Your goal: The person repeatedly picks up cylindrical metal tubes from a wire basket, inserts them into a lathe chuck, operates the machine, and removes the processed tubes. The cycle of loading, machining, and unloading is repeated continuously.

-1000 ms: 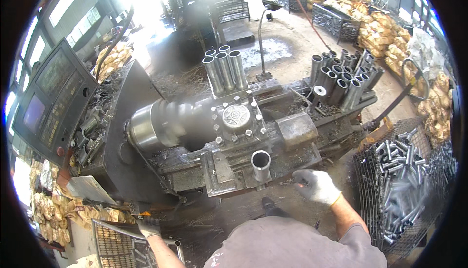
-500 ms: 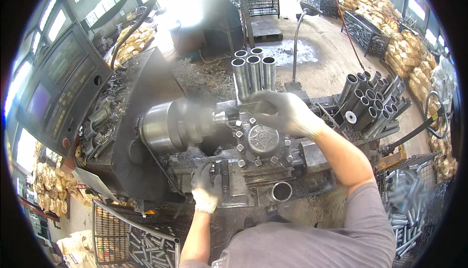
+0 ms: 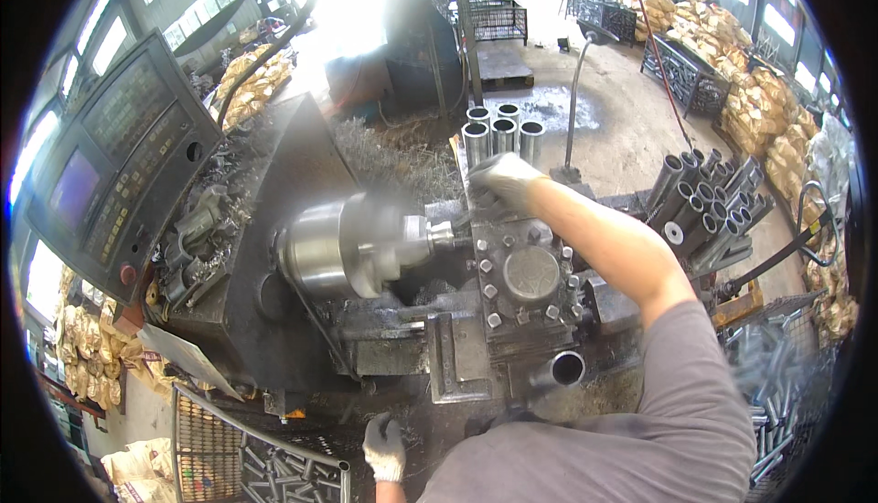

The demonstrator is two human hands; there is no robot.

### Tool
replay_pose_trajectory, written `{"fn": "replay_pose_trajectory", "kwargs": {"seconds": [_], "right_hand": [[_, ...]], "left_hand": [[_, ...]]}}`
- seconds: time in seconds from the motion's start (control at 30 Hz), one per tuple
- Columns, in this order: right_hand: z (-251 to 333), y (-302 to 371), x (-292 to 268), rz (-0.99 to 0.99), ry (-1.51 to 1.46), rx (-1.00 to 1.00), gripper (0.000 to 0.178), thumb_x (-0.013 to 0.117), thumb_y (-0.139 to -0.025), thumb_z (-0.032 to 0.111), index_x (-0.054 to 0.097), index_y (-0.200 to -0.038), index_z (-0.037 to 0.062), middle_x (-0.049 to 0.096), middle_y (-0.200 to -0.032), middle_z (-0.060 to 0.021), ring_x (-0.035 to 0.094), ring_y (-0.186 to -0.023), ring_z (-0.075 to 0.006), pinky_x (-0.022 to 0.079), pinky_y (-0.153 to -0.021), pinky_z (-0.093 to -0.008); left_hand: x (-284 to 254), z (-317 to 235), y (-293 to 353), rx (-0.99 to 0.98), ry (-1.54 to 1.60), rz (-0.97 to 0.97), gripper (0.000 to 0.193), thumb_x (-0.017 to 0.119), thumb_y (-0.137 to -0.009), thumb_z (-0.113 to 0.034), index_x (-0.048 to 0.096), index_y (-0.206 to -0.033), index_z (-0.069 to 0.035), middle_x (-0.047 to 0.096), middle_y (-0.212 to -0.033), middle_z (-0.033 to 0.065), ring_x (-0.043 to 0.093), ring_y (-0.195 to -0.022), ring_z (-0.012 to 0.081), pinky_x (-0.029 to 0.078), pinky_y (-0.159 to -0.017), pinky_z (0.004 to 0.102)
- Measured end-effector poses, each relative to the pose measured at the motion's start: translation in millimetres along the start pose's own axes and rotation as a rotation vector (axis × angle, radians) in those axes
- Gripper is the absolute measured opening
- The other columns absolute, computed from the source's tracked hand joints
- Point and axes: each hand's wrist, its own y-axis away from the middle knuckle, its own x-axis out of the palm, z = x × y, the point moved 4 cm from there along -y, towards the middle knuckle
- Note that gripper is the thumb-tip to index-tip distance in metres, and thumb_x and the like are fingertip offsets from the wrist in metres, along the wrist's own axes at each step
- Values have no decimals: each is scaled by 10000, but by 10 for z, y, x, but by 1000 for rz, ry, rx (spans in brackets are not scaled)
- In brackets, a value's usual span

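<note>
My right hand (image 3: 501,183), in a white and grey glove, reaches over the far side of the lathe's tool turret (image 3: 532,274). Its fingers curl downward, and what lies under them is hidden. Just behind it several open-ended steel tubes (image 3: 504,134) stand upright in a cluster. My left hand (image 3: 384,448), gloved too, is low before the lathe's front edge with its fingers curled; I cannot see anything in it. Left of the turret, the chuck (image 3: 334,240) is blurred as if spinning and carries a shiny workpiece (image 3: 417,231). A single short tube (image 3: 566,369) sits near the turret's front.
A control panel (image 3: 114,169) rises at the left, beside metal chips (image 3: 197,229). Many tubes lie stacked at an angle (image 3: 700,197) on the right. Wire bins of cut tubes stand front left (image 3: 288,476) and front right (image 3: 777,421). A thin bent lamp arm (image 3: 573,105) stands behind.
My left hand has drawn back from the lathe carriage toward my body. My right hand has moved farther off, beyond the turret. The view has shifted, and the turret appears slightly farther from the chuck.
</note>
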Motion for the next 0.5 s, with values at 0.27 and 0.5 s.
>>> {"fn": "replay_pose_trajectory", "kwargs": {"seconds": [0.27, 0.5], "right_hand": [[541, -219, 131, -329, 970, -519, 357, 681, -906, 206, 764, -1241, 113, 778, -1107, -203, 742, -1048, -397, 595, -954, -472], [197, -227, 387, 225, 1055, -394, 367, 714, -852, 312, 792, -1104, 58, 792, -1041, -205, 763, -991, -381, 590, -912, -465]], "left_hand": [[-63, -1132, -1013, 337, 17, 68, 241, 694, -939, -99, 719, -1162, -14, 744, -1114, 225, 741, -1011, 398, 584, -885, 443], [-111, -2332, -2121, 880, -41, -69, 459, 736, -975, -177, 620, -1386, -9, 677, -1346, 234, 670, -1229, 419, 520, -1066, 475]]}}
